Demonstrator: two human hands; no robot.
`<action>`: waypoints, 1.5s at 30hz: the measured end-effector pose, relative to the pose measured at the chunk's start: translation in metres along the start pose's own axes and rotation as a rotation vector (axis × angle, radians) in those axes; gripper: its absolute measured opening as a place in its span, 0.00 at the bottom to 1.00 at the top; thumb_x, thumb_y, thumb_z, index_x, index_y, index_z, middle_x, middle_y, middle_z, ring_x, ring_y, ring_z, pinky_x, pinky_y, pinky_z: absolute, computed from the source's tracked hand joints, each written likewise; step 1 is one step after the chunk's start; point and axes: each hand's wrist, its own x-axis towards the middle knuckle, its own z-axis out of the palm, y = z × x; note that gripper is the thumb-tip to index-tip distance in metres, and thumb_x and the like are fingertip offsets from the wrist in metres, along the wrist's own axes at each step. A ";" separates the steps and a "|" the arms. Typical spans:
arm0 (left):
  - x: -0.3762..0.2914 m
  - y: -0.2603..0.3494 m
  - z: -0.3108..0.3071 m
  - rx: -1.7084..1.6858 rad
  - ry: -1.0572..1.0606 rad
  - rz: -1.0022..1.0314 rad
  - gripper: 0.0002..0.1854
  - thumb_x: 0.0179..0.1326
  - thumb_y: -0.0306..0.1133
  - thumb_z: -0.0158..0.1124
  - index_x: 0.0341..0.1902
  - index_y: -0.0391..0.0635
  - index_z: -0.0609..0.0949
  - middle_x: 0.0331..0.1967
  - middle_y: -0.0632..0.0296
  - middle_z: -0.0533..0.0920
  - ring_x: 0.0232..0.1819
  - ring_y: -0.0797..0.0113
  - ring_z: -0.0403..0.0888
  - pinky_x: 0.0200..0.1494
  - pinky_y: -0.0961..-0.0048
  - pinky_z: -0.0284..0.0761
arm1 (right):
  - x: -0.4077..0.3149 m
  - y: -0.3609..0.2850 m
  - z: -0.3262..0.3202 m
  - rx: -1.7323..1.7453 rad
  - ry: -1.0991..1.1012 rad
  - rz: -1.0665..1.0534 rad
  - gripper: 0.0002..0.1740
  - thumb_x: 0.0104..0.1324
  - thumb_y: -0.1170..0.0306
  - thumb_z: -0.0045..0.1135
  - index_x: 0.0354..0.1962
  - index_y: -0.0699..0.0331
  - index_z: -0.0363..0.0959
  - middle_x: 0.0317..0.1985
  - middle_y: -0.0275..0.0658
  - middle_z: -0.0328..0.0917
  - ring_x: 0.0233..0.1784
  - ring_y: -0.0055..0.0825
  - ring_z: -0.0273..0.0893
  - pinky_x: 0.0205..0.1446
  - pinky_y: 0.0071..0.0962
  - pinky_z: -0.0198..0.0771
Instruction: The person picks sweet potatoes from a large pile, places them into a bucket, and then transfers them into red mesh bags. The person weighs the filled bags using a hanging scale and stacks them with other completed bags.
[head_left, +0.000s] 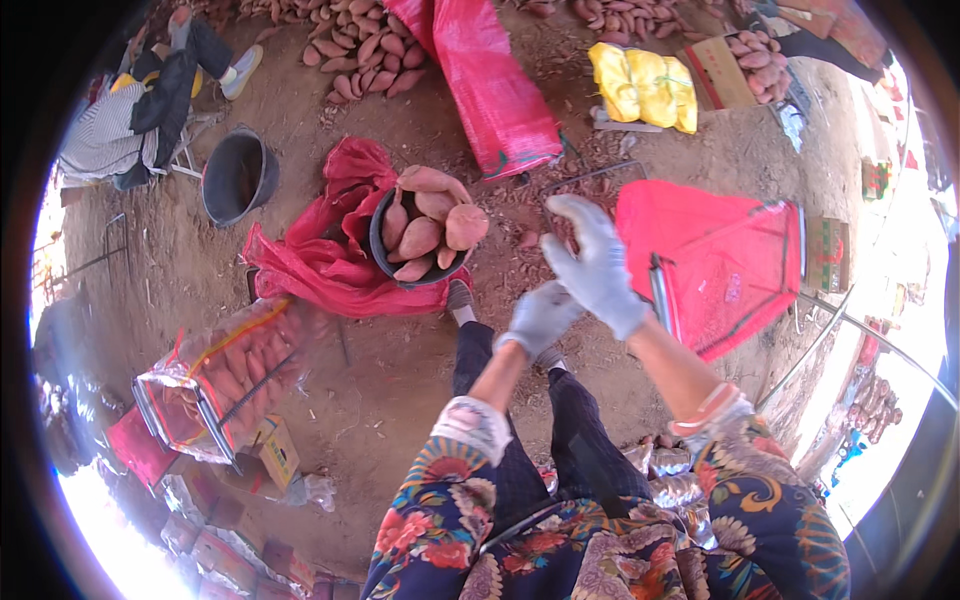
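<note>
My right hand (596, 262), in a whitish work glove, is raised with thumb and fingers apart and nothing between them. Just below and left of it, my left hand (538, 315) wears a similar glove. Its fingertips are blurred and partly hidden by the right hand, so whether they grip anything is unclear. A black bucket (375, 251) heaped with sweet potatoes (421, 236) stands ahead of my left foot, partly over a crumpled red mesh sack (330, 277). To the right, beside my right hand, a red mesh bag (720, 270) is stretched on a metal frame (664, 296).
An empty dark bucket (229, 176) is at the left, near a seated person (142, 112). Sweet potatoes (375, 49) are piled ahead near a long red sack (495, 90). A filled clear bag (240, 367) stands lower left. A yellow bundle (645, 86) lies upper right.
</note>
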 end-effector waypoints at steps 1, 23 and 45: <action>0.001 -0.038 -0.033 0.071 0.199 0.065 0.18 0.62 0.40 0.67 0.50 0.41 0.83 0.40 0.60 0.87 0.41 0.72 0.82 0.46 0.71 0.77 | 0.003 0.012 0.041 -0.006 -0.057 0.158 0.25 0.58 0.67 0.64 0.53 0.65 0.75 0.54 0.49 0.76 0.61 0.45 0.72 0.66 0.38 0.65; 0.122 -0.347 -0.332 0.284 0.771 -0.478 0.26 0.60 0.39 0.60 0.59 0.37 0.73 0.48 0.40 0.82 0.53 0.41 0.79 0.53 0.54 0.73 | 0.099 0.256 0.345 0.541 -0.626 0.748 0.34 0.72 0.42 0.44 0.62 0.60 0.72 0.56 0.32 0.77 0.59 0.20 0.68 0.66 0.24 0.60; -0.173 -0.024 -0.182 0.526 0.827 -0.282 0.10 0.59 0.28 0.62 0.39 0.34 0.75 0.31 0.47 0.79 0.33 0.53 0.76 0.41 0.57 0.72 | -0.041 0.005 0.036 0.658 -0.512 1.074 0.37 0.75 0.41 0.38 0.59 0.66 0.73 0.53 0.33 0.76 0.56 0.21 0.68 0.60 0.26 0.65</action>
